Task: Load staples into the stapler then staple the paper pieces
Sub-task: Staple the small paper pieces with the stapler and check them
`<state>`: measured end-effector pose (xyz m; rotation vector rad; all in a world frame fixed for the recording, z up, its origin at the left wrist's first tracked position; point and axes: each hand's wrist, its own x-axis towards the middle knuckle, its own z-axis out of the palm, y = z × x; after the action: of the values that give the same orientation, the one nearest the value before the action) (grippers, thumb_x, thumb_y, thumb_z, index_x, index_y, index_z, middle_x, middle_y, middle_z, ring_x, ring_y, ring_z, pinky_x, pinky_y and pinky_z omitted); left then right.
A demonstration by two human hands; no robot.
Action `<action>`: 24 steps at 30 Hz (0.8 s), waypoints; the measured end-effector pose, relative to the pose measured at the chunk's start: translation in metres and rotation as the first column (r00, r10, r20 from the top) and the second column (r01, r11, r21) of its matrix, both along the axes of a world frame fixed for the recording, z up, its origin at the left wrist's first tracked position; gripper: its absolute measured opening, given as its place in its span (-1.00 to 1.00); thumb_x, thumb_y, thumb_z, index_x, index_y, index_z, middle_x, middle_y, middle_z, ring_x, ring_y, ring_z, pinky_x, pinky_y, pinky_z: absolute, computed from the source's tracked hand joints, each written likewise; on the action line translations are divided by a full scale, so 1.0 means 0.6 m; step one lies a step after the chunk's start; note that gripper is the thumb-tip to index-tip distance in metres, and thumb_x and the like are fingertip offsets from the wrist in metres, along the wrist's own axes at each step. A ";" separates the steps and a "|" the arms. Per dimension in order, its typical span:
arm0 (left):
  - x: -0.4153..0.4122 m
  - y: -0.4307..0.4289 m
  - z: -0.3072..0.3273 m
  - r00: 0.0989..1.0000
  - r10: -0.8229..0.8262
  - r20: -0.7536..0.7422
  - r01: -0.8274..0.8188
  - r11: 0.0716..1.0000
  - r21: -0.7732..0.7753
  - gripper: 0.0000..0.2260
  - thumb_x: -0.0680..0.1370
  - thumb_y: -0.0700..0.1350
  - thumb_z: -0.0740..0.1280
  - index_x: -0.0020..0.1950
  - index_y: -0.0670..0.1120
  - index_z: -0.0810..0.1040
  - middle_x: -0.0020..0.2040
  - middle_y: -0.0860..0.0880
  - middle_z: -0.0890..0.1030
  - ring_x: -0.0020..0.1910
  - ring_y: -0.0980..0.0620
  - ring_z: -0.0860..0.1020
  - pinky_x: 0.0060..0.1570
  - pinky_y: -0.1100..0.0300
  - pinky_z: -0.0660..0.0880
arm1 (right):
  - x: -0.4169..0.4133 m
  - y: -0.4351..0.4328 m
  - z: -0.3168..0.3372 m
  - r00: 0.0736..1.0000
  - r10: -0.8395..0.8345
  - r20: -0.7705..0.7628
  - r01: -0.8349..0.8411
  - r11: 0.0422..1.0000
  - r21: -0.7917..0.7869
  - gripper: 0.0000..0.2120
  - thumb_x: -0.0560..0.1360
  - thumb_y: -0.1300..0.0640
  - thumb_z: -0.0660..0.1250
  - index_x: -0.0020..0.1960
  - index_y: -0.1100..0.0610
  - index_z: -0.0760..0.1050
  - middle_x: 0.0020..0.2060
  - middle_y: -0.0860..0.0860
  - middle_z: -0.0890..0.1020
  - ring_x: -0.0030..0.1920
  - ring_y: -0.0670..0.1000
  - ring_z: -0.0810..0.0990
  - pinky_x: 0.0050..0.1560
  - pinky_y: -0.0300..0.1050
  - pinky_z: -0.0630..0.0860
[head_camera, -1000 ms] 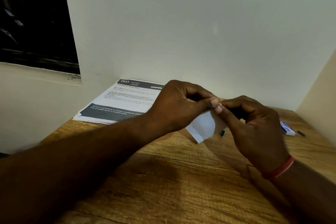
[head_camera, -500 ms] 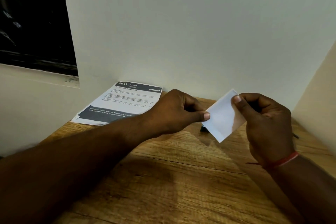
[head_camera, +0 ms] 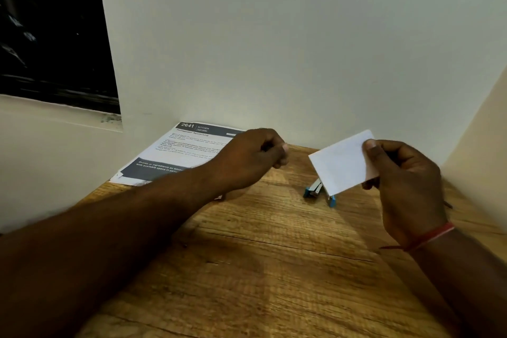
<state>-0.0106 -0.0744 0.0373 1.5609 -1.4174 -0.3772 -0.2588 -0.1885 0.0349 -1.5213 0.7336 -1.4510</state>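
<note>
My right hand (head_camera: 403, 181) pinches small white paper pieces (head_camera: 341, 163) between thumb and fingers, holding them tilted above the wooden table (head_camera: 260, 269). A small blue stapler (head_camera: 315, 189) lies on the table just below and behind the paper, its far part hidden by it. My left hand (head_camera: 252, 159) hovers left of the paper, apart from it, fingers curled with nothing visible in them.
A printed sheet with a dark header (head_camera: 181, 151) lies at the table's back left, against the white wall (head_camera: 274, 49). A second wall (head_camera: 482, 145) closes the right side. A dark window (head_camera: 49, 27) is at the upper left.
My left hand let go of the paper and drew away to the left. My right hand lifted the paper up and to the right, uncovering the stapler.
</note>
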 end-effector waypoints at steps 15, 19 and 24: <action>-0.019 0.008 -0.010 0.953 -0.260 -0.158 0.250 0.965 -0.080 -0.36 0.65 -0.13 0.59 0.64 0.30 0.49 0.19 0.00 0.82 0.23 0.00 0.79 0.31 -0.11 0.72 | 0.024 0.064 -0.009 0.910 0.364 -0.199 -0.337 0.928 0.157 -0.63 0.53 0.14 0.58 0.31 0.10 0.64 -0.10 0.19 0.81 -0.27 0.12 0.76 -0.16 0.04 0.72; -0.020 0.007 -0.011 0.962 -0.241 -0.127 0.236 0.970 -0.058 -0.57 0.64 -0.13 0.59 0.48 0.17 0.70 0.35 0.11 0.76 0.29 0.09 0.75 0.21 0.18 0.69 | 0.022 0.062 -0.006 0.912 0.365 -0.189 -0.333 0.926 0.180 -0.53 0.52 0.23 0.60 0.39 0.08 0.60 -0.15 0.26 0.79 -0.24 0.15 0.76 -0.21 -0.05 0.73; -0.016 0.006 -0.012 0.965 -0.260 -0.037 0.260 0.965 -0.020 -0.68 0.60 -0.08 0.64 0.34 0.12 0.79 0.32 0.19 0.77 0.34 0.24 0.70 0.41 0.17 0.60 | 0.018 0.065 0.004 0.913 0.380 -0.147 -0.345 0.914 0.214 -0.49 0.50 0.25 0.60 0.41 0.10 0.59 -0.16 0.31 0.77 -0.28 0.12 0.75 -0.26 -0.08 0.73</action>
<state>-0.0201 -0.0709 0.0302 1.3497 -1.5956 -0.5488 -0.2479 -0.1498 0.0374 -1.5638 0.6313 -0.9463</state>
